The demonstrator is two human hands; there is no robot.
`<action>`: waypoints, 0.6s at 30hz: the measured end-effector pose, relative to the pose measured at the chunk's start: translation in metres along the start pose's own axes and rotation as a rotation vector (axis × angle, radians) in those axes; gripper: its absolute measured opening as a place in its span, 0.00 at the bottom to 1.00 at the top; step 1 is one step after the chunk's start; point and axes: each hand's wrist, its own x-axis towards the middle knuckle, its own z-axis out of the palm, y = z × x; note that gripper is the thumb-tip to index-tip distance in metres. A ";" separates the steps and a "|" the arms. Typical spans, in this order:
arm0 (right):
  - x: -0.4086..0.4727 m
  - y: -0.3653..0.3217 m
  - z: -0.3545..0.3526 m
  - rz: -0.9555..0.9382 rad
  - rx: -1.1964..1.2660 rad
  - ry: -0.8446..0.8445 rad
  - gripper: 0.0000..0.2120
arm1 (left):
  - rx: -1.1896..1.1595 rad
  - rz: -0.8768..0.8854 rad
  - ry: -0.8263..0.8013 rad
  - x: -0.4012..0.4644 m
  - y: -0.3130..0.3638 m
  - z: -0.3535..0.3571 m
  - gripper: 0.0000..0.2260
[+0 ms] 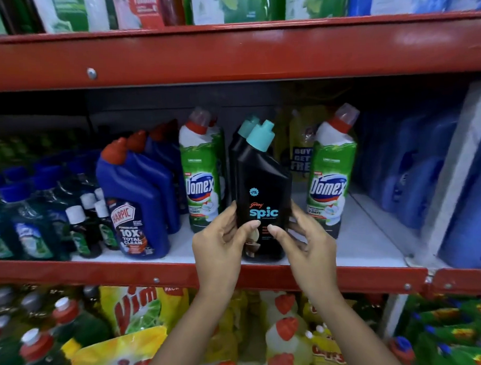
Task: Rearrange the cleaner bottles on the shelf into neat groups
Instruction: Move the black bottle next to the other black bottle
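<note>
Cleaner bottles crowd the red shelf: blue Harpic "10X Total Clean" left of the black Spic bottle, green Domex bottles flanking it. Teal-capped, it stands at the front edge, left hand and right hand clasping its lower half.

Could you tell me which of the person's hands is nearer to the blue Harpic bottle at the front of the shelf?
Left. The left hand grips the black Spic bottle on the side facing the Harpic bottle; the right hand holds the Spic's far side.
</note>
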 end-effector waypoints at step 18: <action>-0.013 0.003 -0.055 -0.029 -0.121 0.206 0.17 | 0.313 0.317 0.113 -0.033 0.027 0.031 0.12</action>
